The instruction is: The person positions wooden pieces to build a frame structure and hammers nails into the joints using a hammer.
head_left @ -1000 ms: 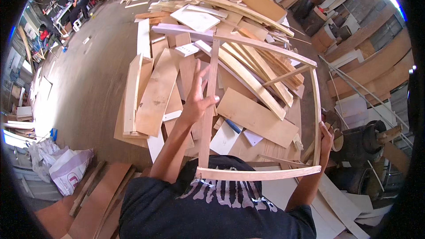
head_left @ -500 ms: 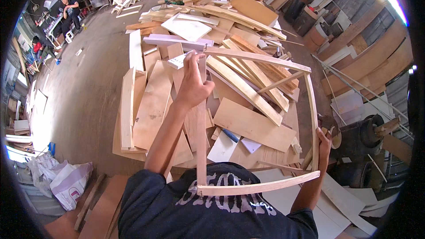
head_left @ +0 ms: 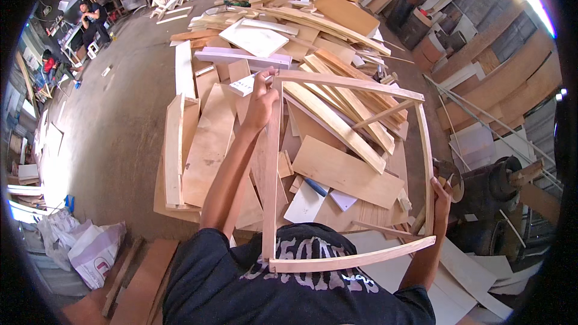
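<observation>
An open rectangular wooden frame [head_left: 355, 255] is raised between my two arms, its lower rail passing across the dark shirt. My left hand [head_left: 261, 103] has its fingers closed round the frame's upper left corner. On the opposite side, my right hand [head_left: 441, 195] grips the right rail below its middle. Short slanting braces [head_left: 383, 114] show at the right corners. Through the frame's opening I see a wide plywood piece [head_left: 346, 170], a dark blue-handled tool [head_left: 315, 186] and long pale boards [head_left: 334, 123] lying on the heap.
Loose planks and panels [head_left: 208, 144] cover the work surface. Leftward, two people [head_left: 95, 21] sit across the floor. White sacks [head_left: 90, 253] lie at the lower left. Sheets and boards [head_left: 494, 96] lean along the right wall, with a dark drum-like object [head_left: 500, 183] nearer me.
The frame has turned slightly, so its left rail looks wider, and its lower rail sits a little lower. Both hands keep their holds. A seated person at the far left has shifted their arms.
</observation>
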A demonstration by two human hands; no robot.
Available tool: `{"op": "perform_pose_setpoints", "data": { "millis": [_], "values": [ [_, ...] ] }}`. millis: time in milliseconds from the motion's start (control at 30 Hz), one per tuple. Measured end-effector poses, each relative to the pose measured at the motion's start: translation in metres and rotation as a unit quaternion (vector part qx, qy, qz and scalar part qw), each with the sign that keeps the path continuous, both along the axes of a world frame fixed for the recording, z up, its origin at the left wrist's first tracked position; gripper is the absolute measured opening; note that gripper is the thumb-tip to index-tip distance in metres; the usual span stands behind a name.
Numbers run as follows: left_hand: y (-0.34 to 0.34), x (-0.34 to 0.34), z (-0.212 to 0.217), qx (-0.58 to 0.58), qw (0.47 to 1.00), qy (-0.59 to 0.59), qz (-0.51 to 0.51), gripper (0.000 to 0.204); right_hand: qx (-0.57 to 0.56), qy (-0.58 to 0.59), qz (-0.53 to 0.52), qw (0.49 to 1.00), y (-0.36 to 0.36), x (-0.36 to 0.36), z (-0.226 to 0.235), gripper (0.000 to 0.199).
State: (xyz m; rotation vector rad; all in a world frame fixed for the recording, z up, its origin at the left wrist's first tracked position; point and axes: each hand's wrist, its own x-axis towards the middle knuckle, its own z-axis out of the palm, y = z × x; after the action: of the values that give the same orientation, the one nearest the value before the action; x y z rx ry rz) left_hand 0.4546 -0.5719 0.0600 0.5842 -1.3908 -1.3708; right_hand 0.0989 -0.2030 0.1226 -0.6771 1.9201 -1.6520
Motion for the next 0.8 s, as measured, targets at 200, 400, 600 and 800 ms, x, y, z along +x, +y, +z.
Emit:
{"op": "perform_pose_setpoints", "data": {
  "millis": [200, 400, 600, 800],
  "values": [
    [0.006, -0.014, 0.014, -0.03, 0.998, 0.017, 0.059, 0.038, -0.018, 0.003, -0.036, 0.999, 0.004, -0.001, -0.007, 0.013],
    [-0.006, -0.006, 0.012, -0.1, 0.992, -0.007, 0.073, 0.035, -0.013, 0.023, -0.002, 1.0, 0.007, -0.012, -0.014, 0.035],
    [-0.008, 0.003, 0.006, -0.098, 0.993, -0.031, 0.05, 0.033, -0.022, 0.02, -0.014, 0.999, 0.008, -0.012, -0.012, 0.027],
    [-0.001, 0.004, 0.015, -0.014, 0.996, -0.075, 0.042, 0.035, -0.023, 0.023, -0.008, 0.999, 0.011, -0.021, -0.023, 0.029]
  ]
}}
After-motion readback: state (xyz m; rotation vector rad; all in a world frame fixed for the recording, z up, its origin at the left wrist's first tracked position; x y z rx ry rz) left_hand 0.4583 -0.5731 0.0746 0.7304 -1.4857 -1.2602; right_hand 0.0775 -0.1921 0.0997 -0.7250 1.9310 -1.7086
